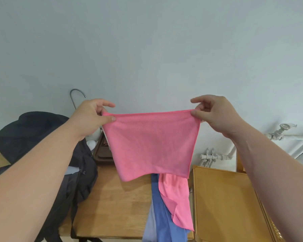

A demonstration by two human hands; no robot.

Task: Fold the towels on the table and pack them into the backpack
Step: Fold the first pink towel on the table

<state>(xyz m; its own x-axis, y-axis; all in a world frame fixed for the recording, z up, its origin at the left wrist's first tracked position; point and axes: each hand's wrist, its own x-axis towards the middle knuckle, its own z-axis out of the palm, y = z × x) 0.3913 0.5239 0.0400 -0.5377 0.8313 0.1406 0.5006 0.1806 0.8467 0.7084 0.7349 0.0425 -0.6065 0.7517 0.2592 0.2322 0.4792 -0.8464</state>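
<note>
A pink towel (151, 145) hangs spread in the air above the wooden table (115, 203). My left hand (93, 116) pinches its top left corner and my right hand (215, 112) pinches its top right corner, so the top edge is stretched between them. A dark backpack (42, 140) stands on the table at the left, partly hidden by my left arm. A second pink towel (177, 199) and a blue towel (163, 215) lie crumpled at the table's right edge and hang over its front.
A brown tray (102, 152) sits at the back of the table behind the held towel. A wooden chair (224, 203) stands to the right of the table. White pipes (215, 157) run along the wall behind it. A metal hook (75, 95) rises above the backpack.
</note>
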